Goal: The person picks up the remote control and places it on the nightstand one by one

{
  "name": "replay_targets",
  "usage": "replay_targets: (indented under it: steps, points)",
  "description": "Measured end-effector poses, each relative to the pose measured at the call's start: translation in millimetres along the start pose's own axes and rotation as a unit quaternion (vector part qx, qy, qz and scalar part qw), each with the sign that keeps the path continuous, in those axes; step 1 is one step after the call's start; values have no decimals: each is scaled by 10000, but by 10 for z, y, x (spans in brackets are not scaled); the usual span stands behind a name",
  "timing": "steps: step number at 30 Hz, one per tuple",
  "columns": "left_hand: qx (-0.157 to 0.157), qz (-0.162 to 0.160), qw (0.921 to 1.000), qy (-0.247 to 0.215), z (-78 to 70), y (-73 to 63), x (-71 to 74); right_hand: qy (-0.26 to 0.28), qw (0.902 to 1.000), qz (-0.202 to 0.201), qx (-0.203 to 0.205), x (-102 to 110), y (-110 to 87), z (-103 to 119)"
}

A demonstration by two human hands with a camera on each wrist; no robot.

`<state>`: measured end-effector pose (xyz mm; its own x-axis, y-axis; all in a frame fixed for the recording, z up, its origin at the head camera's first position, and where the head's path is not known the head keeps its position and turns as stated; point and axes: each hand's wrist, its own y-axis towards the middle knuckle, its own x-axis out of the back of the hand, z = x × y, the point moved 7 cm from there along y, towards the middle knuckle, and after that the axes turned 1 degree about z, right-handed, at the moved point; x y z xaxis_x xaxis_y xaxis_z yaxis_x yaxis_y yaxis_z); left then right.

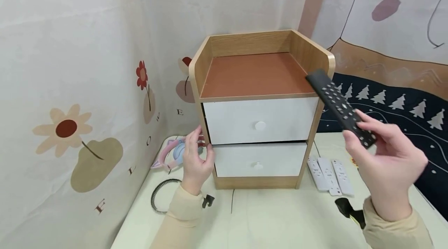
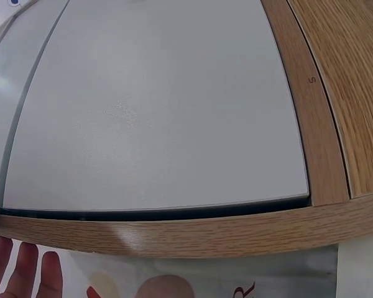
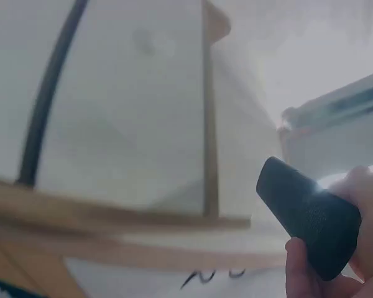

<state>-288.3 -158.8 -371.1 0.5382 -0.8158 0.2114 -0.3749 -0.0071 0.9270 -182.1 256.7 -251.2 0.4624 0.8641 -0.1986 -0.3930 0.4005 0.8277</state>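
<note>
A small wooden cabinet (image 1: 257, 182) with two white drawers stands on the table. My left hand (image 1: 197, 159) rests on the cabinet's left side edge, thumb at the front and fingers along the outer side; its fingertips (image 2: 27, 261) show at the bottom left of the left wrist view. In my right hand (image 1: 388, 155) a black remote control (image 1: 341, 105) is pinched by its lower end between thumb and fingers. It tilts up to the left, buttons facing me, and overlaps the cabinet's right side panel. In the right wrist view the remote's dark back (image 3: 311, 217) shows.
White power strips (image 1: 330, 177) lie right of the cabinet. To its left are pink and blue headphones (image 1: 171, 153) and a black coiled ring (image 1: 155, 194). The cabinet's brown top shelf (image 1: 255, 74) has raised wooden sides. Printed cloth hangs behind and at the left.
</note>
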Motion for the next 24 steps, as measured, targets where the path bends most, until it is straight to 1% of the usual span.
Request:
replay_targets:
  steps: [2,3,4,6,8,11,13,15,19,24]
  points:
    - [-21,-25,10000,4,2,-6,2,70,9993,347,135,-189,95,82]
    - [-27,-30,10000,8,3,-7,1,10,9984,534,190,-285,138,116]
    - [-40,-36,10000,14,2,-8,0,-119,9970,727,229,-380,177,145]
    - [-63,-44,10000,21,3,-9,-4,-602,9910,1159,283,-570,249,191]
    - [-73,-52,10000,32,4,-7,-5,-1010,9819,1579,264,-757,308,205]
    - [-103,-63,9999,52,0,1,0,-1723,9617,2118,245,-1011,374,207]
    - [-122,-73,9999,94,-4,5,7,-2065,9489,2373,252,-1160,409,198]
    - [-140,-73,9998,119,-7,7,10,-2378,9371,2539,288,-1291,448,189]
    - [-149,-87,9997,152,-4,-1,16,-2599,9223,2853,197,-1514,524,150]
    - [-169,-81,9997,163,-8,-3,11,-2727,9032,3314,17,-1739,582,97]
